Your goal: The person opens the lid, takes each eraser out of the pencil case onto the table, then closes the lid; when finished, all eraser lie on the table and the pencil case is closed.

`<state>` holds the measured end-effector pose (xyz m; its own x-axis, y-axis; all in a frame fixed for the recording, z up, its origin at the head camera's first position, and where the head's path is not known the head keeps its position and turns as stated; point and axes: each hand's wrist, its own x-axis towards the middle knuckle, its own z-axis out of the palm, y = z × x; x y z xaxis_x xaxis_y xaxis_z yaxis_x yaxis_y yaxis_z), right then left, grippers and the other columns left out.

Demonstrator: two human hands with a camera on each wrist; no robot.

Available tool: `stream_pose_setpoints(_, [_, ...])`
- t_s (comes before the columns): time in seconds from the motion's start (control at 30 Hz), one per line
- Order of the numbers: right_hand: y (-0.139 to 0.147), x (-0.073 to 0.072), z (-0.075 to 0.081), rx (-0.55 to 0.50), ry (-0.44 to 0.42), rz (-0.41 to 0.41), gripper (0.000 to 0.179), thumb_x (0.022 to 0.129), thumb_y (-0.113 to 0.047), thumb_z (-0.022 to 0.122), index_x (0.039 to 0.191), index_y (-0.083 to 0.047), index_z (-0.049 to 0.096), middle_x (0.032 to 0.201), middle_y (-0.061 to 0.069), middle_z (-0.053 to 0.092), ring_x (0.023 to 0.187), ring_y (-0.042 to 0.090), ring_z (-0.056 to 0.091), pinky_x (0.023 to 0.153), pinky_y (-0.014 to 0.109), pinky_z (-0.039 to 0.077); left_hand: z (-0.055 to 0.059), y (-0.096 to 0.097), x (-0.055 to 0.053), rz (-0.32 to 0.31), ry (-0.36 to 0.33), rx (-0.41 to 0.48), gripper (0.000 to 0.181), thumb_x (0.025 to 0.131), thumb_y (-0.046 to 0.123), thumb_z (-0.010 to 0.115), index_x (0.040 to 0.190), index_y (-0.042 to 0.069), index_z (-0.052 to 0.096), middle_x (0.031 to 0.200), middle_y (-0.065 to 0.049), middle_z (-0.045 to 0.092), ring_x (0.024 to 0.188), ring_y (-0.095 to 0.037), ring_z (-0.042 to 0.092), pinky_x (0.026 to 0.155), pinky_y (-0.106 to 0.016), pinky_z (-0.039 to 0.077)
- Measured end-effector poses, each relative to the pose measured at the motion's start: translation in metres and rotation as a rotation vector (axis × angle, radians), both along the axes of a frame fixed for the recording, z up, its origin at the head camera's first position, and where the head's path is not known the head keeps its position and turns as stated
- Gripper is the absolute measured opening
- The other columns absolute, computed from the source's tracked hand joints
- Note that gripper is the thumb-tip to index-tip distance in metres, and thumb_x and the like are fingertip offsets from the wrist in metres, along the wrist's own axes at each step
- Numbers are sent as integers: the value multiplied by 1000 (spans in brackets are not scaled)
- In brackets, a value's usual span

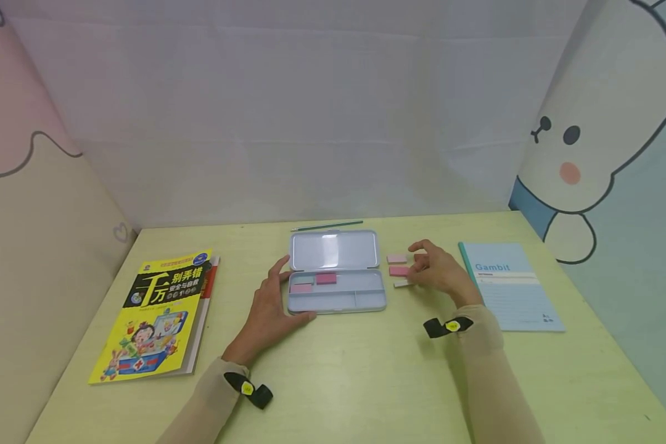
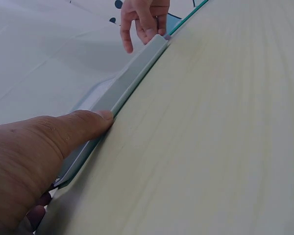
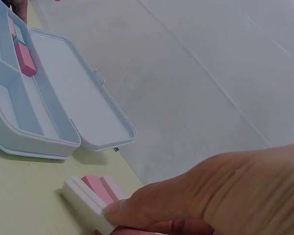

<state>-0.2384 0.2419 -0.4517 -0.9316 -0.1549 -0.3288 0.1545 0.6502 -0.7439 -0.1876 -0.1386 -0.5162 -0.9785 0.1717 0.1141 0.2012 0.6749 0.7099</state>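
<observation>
An open pale blue pencil case [image 1: 337,302] lies in the middle of the table, its lid [image 1: 311,251] folded back. My left hand [image 1: 269,314] holds the case's left end, thumb along the front wall and fingers at the far left side. Inside, a dark pink eraser [image 1: 326,279] and a light pink eraser [image 1: 301,288] sit at the left, beside a pale blue-green block [image 3: 19,34]. Right of the case, my right hand [image 1: 435,271] pinches a white eraser [image 3: 85,200]. A pink eraser [image 1: 398,271] and a pale pink one [image 1: 396,259] lie just beyond it.
Behind the case lies a green pencil [image 1: 327,226]. A yellow-covered book [image 1: 155,314] rests on another book at the left. To the right is a light blue notebook [image 1: 513,290]. A white cloth [image 1: 311,123] hangs along the table's back edge.
</observation>
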Motion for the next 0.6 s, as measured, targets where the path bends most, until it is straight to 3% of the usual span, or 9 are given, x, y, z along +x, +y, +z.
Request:
stream_pose_setpoints(0.17, [2,-2,-2,12,22,18,70,95,-11,78,155,-12,42,126,13,76,131,36,59,111,53,48,0,0,0,0,-6,-1,125,76,34,97,170,27,14,159,-14,57,144,-41,51,121,-66,36])
stream_pose_setpoints(0.37, [1,-1,0,13,46,70,72,92,-2,79,154,-12,44,112,12,75,108,29,66,98,39,52,-1,0,-1,-8,13,-2,125,76,35,97,170,26,15,159,-15,58,143,-40,52,121,-65,36])
stream_pose_setpoints(0.6, [0,-2,-3,29,86,141,73,87,5,81,151,-8,46,104,13,69,97,25,66,87,32,53,-1,0,0,-2,8,-2,126,75,34,98,170,27,14,158,-15,58,143,-40,52,121,-64,35])
